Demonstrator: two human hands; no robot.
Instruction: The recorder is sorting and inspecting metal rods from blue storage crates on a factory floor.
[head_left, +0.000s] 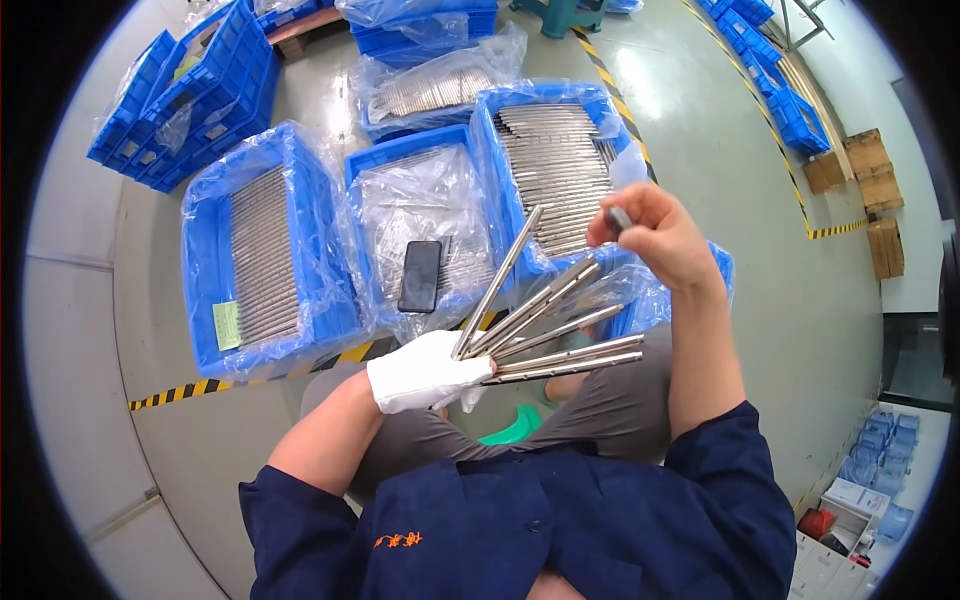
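Observation:
Several slim metal rods (502, 277) fan out from my left hand (428, 372), which wears a white glove and is closed around their near ends. Small dark holes or marks show along some of them. My bare right hand (668, 238) is raised to the right of the rods, pinching a small dark grey cylindrical piece (620, 218) between thumb and fingers. Its exact kind is too small to tell. Beyond that hand is a blue crate (488, 150) lined with clear plastic, full of similar rods lying in rows.
A black phone (420, 276) lies on plastic film over the middle crate (357, 205). Another crate of rods (205, 300) with a green-yellow slip stands left. Stacked blue crates (215, 85) are at far left. Wooden blocks (872, 170) stand right. A green stool (513, 425) shows below me.

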